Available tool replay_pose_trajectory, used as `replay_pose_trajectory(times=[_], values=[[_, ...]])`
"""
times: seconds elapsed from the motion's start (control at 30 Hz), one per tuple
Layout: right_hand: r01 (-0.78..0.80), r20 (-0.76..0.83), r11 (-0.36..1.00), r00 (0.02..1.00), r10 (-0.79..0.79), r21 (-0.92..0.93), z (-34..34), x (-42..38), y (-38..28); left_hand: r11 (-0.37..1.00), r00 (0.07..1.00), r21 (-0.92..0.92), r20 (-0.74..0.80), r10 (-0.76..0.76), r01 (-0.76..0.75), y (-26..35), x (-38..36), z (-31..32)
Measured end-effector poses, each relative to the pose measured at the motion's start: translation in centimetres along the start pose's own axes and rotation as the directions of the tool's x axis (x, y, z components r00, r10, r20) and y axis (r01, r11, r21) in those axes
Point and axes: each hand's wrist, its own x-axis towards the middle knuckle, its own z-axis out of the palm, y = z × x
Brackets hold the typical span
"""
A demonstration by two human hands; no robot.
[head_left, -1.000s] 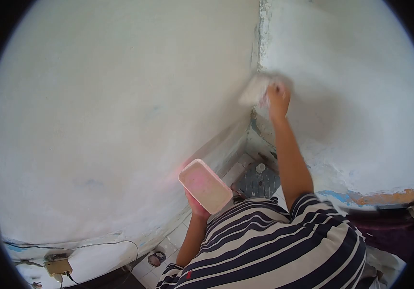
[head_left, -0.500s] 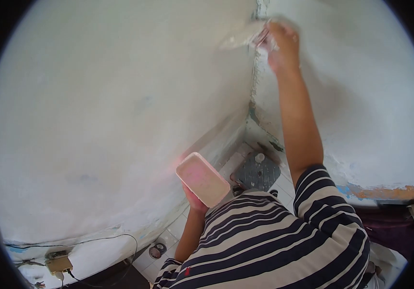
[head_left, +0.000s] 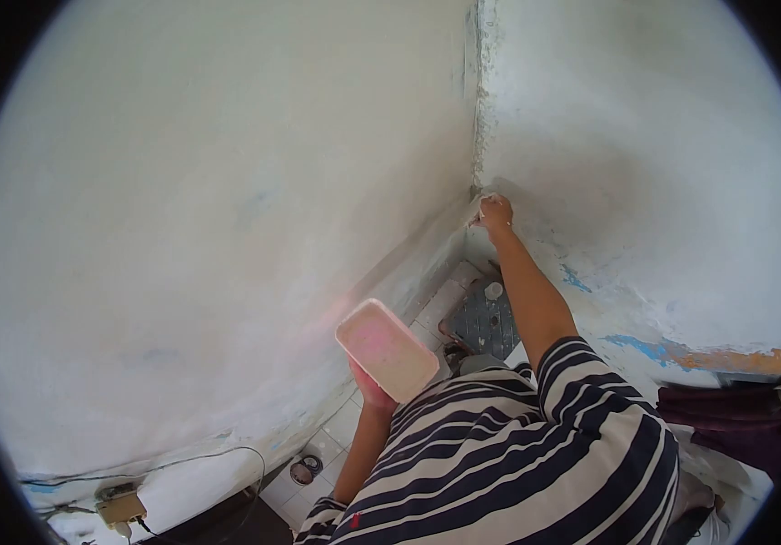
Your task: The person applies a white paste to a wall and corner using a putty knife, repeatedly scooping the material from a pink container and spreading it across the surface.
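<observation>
My left hand (head_left: 370,389) is wrapped round the lower left side of a pale pink rectangular tub (head_left: 387,350), held tilted in front of my body. The tub has a beige inside with a pink patch. Low in the corner where the two walls meet, my right hand (head_left: 497,212) is closed, with white smears on its fingers. It grips a flat, white-smeared tool (head_left: 476,221), mostly hidden by the fingers and close against the wall (head_left: 254,182). Rough, chipped plaster runs up the corner above the hand.
Below the right arm, a grey stool top (head_left: 481,322) bears a small white round thing (head_left: 494,291). A socket box (head_left: 120,509) with cables is at the lower left wall. Rolls of tape (head_left: 303,470) lie on the tiled floor. Dark purple cloth (head_left: 726,418) lies at the right.
My right hand has moved down along the corner with the tool, from high up to near the bottom. The left hand and tub have shifted only slightly.
</observation>
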Motion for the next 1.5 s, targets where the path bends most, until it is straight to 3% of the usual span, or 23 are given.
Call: replay_pose_trajectory(times=[0.1, 0.23, 0.3, 0.43, 0.57, 0.63, 0.7, 0.8, 0.87, 0.93, 0.97, 1.0, 1.03, 1.1, 1.13, 1.17, 1.2, 1.27, 1.33, 1.37, 1.43, 1.47, 1.5], values=[[-0.04, 0.109, 0.962, 0.994, 0.011, 0.27, 1.7, 3.8, 0.3, 0.999, 0.989, -0.018, -0.143, 0.025, -0.028, -0.2, 0.4, -1.0], [0.165, 0.03, 0.986, 0.986, -0.165, 0.029, 3.4, 2.2, -7.5, 1.0, 0.997, -0.027, -0.083, -0.001, -0.002, 0.1, 0.2, -0.3], [0.289, 0.117, 0.956, 0.949, -0.293, 0.052, 3.0, -0.3, -13.3, 0.999, 0.993, -0.038, -0.116, 0.017, -0.022, -0.3, 0.4, -0.6], [0.438, 0.188, 0.809, 0.822, -0.537, 0.392, 0.6, -5.7, -22.8, 0.999, 0.993, -0.038, -0.119, -0.001, -0.004, -0.4, 0.5, -1.7], [0.493, 0.237, 0.721, 0.72, -0.653, 0.488, -2.8, -8.4, -24.6, 0.999, 0.987, -0.045, -0.158, 0.01, -0.018, -0.3, 0.8, -0.7], [0.444, 0.194, 0.79, 0.807, -0.558, 0.423, -3.0, -7.5, -21.0, 0.998, 0.995, -0.061, -0.095, -0.01, 0.004, -0.2, 0.5, 0.2], [0.485, 0.031, 0.87, 0.874, -0.485, -0.089, -1.6, -4.6, -16.2, 0.999, 0.999, -0.03, -0.047, -0.014, 0.012, 0.0, 0.4, 1.0], [0.343, -0.033, 0.937, 0.938, -0.346, -0.071, 1.6, -4.6, -15.9, 1.0, 0.999, -0.015, -0.03, -0.014, 0.013, -0.2, 0.8, -0.9], [0.548, -0.009, 0.834, 0.836, -0.549, -0.067, 4.0, -1.1, -17.6, 1.0, 0.999, -0.027, -0.04, -0.005, 0.004, 0.1, 1.1, -1.2], [0.498, -0.005, 0.85, 0.862, -0.506, -0.173, 5.0, -5.7, -26.3, 0.999, 0.998, 0.036, 0.058, 0.006, -0.008, -0.2, 0.8, -0.6], [0.533, 0.003, 0.843, 0.845, -0.534, -0.074, 5.5, -6.4, -29.5, 0.999, 0.998, 0.032, 0.065, 0.009, -0.011, -0.3, 1.0, -0.6], [0.616, -0.008, 0.676, 0.737, -0.676, -0.404, 5.2, -7.6, -33.1, 1.0, 0.997, 0.003, 0.072, 0.003, -0.004, -0.3, 1.1, -0.7], [0.76, 0.141, 0.353, 0.498, -0.855, -0.545, 5.3, -4.9, -35.2, 1.0, 0.997, -0.028, 0.076, -0.002, 0.004, -0.3, 1.0, -1.0], [0.709, 0.039, 0.689, 0.701, -0.713, -0.151, 3.4, -16.7, -41.2, 1.0, 0.998, -0.005, 0.07, -0.005, 0.006, -0.1, 0.7, -1.2], [0.712, 0.041, 0.685, 0.697, -0.716, -0.156, 3.2, -15.9, -42.1, 1.0, 0.997, 0.027, 0.071, -0.01, 0.008, -0.2, 0.8, -1.2], [0.716, 0.111, 0.14, 0.292, -0.95, -0.684, 2.7, -14.1, -43.8, 1.0, 0.997, 0.023, 0.076, -0.011, 0.009, -0.4, 0.9, -1.3], [0.241, 0.411, -0.416, -0.07, -0.909, -0.877, 1.9, -13.2, -44.7, 1.0, 0.997, 0.02, 0.079, -0.014, 0.013, -0.5, 0.9, -1.4], [0.855, 0.308, 0.09, 0.28, -0.909, -0.511, -0.3, -14.8, -41.7, 1.0, 0.996, 0.021, 0.094, -0.008, 0.007, -0.1, 1.1, -1.2], [0.844, 0.169, 0.152, 0.273, -0.947, -0.515, -0.6, -6.5, -35.2, 1.0, 0.999, -0.028, 0.031, 0.007, -0.006, -0.2, 0.9, -0.7], [0.681, 0.18, 0.363, 0.588, -0.788, -0.636, 0.2, -5.5, -32.0, 0.999, 0.999, -0.034, 0.034, 0.012, -0.011, -0.3, 1.0, -0.4], [0.46, -0.112, 0.594, 0.721, -0.684, -0.66, 2.2, -8.6, -28.3, 0.998, 0.995, -0.053, 0.098, -0.026, 0.031, -0.2, 0.9, -0.1], [0.466, -0.111, 0.592, 0.717, -0.688, -0.657, 3.4, -8.0, -27.6, 0.998, 0.994, -0.053, 0.103, -0.021, 0.027, 0.0, 0.6, 0.5], [0.527, -0.159, 0.728, 0.752, -0.64, -0.438, 4.5, -6.8, -26.5, 0.999, 0.992, -0.033, 0.126, -0.016, 0.02, 0.2, 0.3, 1.3]])
